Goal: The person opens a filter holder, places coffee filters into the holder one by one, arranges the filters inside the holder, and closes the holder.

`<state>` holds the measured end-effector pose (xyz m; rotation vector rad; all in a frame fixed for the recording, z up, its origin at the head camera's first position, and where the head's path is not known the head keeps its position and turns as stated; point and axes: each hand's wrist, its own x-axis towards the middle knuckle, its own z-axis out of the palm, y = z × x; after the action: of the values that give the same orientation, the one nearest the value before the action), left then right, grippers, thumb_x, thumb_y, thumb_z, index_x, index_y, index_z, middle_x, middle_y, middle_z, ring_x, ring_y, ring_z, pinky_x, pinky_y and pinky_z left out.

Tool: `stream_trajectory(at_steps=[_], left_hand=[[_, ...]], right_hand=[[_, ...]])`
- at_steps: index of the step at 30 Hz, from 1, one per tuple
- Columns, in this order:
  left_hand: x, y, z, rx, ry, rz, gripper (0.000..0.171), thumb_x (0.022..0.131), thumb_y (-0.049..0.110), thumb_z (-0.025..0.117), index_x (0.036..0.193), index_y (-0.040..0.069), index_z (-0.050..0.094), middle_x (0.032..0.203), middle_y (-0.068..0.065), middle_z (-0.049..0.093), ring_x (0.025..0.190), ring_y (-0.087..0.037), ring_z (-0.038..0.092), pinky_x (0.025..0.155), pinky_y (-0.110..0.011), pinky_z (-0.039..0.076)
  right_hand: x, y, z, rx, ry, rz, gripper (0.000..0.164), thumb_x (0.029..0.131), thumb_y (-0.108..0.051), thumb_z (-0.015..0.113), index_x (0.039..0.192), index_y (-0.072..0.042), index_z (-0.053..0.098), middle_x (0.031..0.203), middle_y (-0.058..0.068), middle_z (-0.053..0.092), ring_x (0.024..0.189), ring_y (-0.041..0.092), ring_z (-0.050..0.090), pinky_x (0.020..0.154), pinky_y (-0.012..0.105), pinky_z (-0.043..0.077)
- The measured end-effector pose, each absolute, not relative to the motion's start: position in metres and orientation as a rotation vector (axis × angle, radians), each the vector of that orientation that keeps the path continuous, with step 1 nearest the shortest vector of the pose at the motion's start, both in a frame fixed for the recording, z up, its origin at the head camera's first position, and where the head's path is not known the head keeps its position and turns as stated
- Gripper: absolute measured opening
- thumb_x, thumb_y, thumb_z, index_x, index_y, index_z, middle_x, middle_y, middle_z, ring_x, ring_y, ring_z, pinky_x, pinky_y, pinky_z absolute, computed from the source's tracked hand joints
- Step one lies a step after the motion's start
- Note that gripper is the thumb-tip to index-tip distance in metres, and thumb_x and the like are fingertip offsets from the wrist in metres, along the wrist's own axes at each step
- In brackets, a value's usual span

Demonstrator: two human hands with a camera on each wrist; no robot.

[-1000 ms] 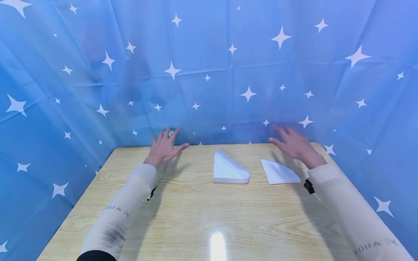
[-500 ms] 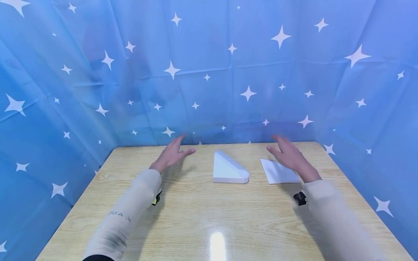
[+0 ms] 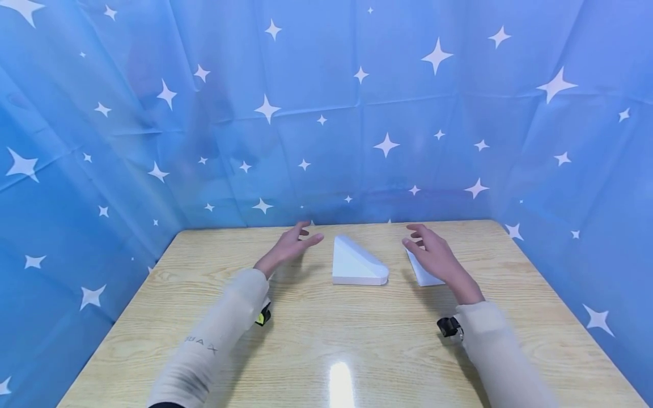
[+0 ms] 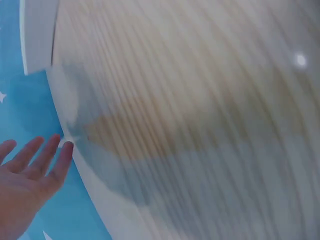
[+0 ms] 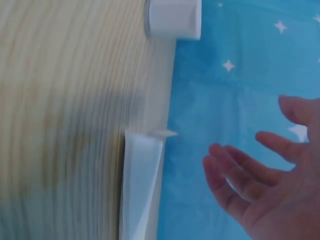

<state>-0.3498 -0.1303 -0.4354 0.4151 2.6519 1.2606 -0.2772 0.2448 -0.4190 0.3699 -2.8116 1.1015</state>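
Note:
A white wedge-shaped box (image 3: 354, 263) with a rounded corner lies on the table, between my two hands. To its right is a flat white folded sheet (image 3: 422, 272), possibly paper or cloth, partly hidden behind my right hand (image 3: 433, 254). That hand hovers above the sheet with loosely bent fingers and nothing in them. My left hand (image 3: 289, 246) is held left of the box, apart from it, thumb toward it. In the left wrist view the left hand's fingers (image 4: 42, 160) are spread. The right wrist view shows the sheet (image 5: 141, 185) beside the right hand, with a gap between.
The light wood table (image 3: 306, 340) reaches to a blue star-printed curtain (image 3: 326, 113) behind and at both sides. A bright light reflection shows near the table's front. A small black device (image 3: 449, 327) sits at the right wrist.
Both hands have moved inward and lower, the left toward the box and the right over the folded sheet. Their fingers have become less spread. The box and sheet have stayed in place.

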Motion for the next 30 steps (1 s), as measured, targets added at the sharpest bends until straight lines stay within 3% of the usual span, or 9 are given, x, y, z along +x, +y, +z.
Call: stream_trajectory(at_steps=[5, 14, 24, 30], left_hand=[[-0.349, -0.118, -0.441, 0.367, 2.615, 1.267, 0.093, 0.093, 0.072, 0.059, 0.162, 0.018, 0.031, 0.156, -0.016, 0.049, 0.145, -0.038, 0.046, 0.119, -0.059, 0.039], [-0.350, -0.099, -0.447, 0.394, 2.529, 1.298, 0.090, 0.091, 0.064, 0.068, 0.161, 0.021, 0.032, 0.157, -0.016, 0.048, 0.145, -0.034, 0.047, 0.120, -0.057, 0.039], [-0.352, -0.085, -0.451, 0.418, 2.482, 1.326, 0.094, 0.090, 0.052, 0.076, 0.161, 0.009, 0.032, 0.157, -0.018, 0.048, 0.146, -0.035, 0.046, 0.122, -0.053, 0.039], [-0.351, -0.080, -0.453, 0.407, 2.477, 1.320, 0.095, 0.087, 0.050, 0.078, 0.160, 0.009, 0.034, 0.158, -0.015, 0.047, 0.147, -0.034, 0.045, 0.124, -0.052, 0.036]], right_hand=[[-0.274, 0.236, -0.421, 0.377, -2.800, 1.148, 0.059, 0.111, -0.040, 0.045, 0.157, -0.004, 0.036, 0.148, 0.030, 0.051, 0.127, 0.047, 0.058, 0.104, 0.063, 0.049], [-0.272, 0.227, -0.425, 0.354, -2.788, 1.243, 0.058, 0.111, -0.038, 0.046, 0.157, -0.005, 0.037, 0.145, 0.030, 0.054, 0.126, 0.046, 0.059, 0.101, 0.061, 0.052], [-0.272, 0.223, -0.429, 0.373, -2.776, 1.238, 0.053, 0.110, -0.033, 0.050, 0.155, -0.005, 0.041, 0.141, 0.029, 0.058, 0.121, 0.045, 0.062, 0.100, 0.060, 0.052], [-0.273, 0.222, -0.429, 0.395, -2.783, 1.240, 0.055, 0.110, -0.034, 0.050, 0.155, -0.005, 0.040, 0.143, 0.030, 0.056, 0.123, 0.045, 0.061, 0.101, 0.061, 0.052]])
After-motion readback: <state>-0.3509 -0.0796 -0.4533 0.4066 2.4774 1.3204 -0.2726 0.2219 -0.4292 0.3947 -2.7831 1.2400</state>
